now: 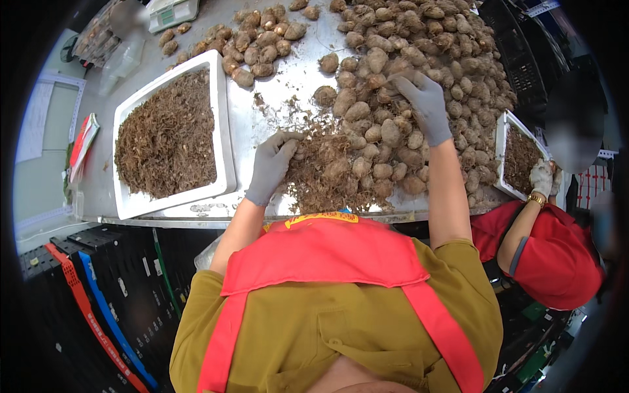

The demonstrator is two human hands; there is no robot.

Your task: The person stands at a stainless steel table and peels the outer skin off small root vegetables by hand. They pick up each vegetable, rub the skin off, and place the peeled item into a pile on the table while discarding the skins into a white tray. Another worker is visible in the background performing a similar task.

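My left hand (276, 164), in a grey glove, rests at the left edge of a heap of brown fibrous peelings (324, 172). Its fingers are curled, and whether they grip anything is unclear. Farther out and to the right, my right hand (423, 105) in a matching glove reaches over a big pile of hairy taro corms (390, 132). Its fingertips are blurred among the corms, so a hold cannot be made out. A smaller group of cleaner corms (265, 49) lies at the back left, some showing pale or orange spots.
A white foam box (223, 123) of brown fibre stands left on the metal table (265, 103). Far left back is a scale (172, 14). At right, a co-worker's gloved hands (542, 179) are beside another foam box (500, 147). Black crates (118, 275) stand below the table's edge.
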